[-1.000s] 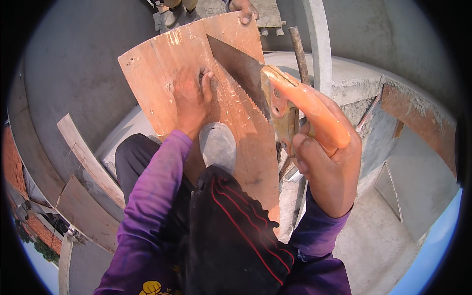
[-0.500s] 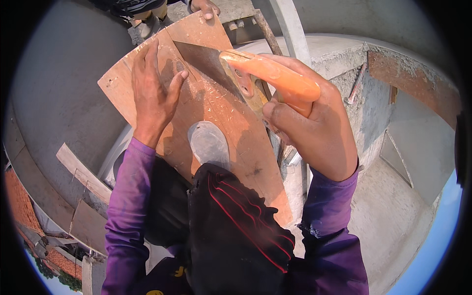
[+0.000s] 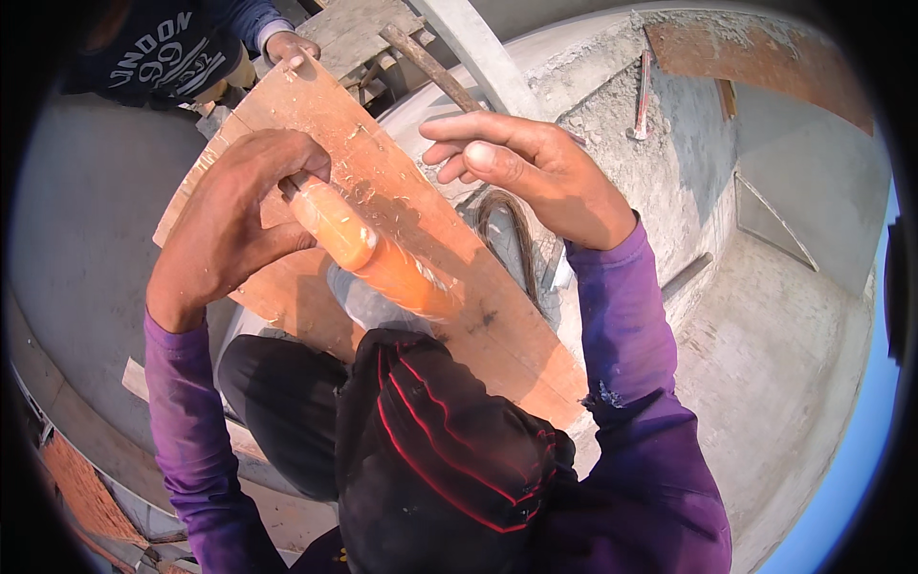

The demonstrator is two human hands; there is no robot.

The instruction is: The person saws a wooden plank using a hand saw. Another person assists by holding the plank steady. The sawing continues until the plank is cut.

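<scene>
My left hand (image 3: 225,215) grips a handsaw by the front end of its orange handle (image 3: 368,253); the blade is mostly hidden behind the hand and handle. Fingers stretched and apart, my right hand (image 3: 550,177) hovers over the board's right side, holding nothing. Under both lies a long reddish-brown plywood board (image 3: 502,320), slanting from far left to near right, with sawdust and shavings on it. A pale grey sole or shoe (image 3: 373,301) presses on the board, partly hidden by my dark trouser leg with red stripes.
Another person's hand (image 3: 290,48) rests on the board's far end. Beyond it stand a grey post (image 3: 478,53) and a wooden stick (image 3: 430,67). A coil of wire (image 3: 507,230) lies right of the board. Curved concrete walls surround me.
The saw has passed from my right hand into my left, its handle swinging left and toward me. My right hand has opened. The board's cut piece no longer stands apart at the far left.
</scene>
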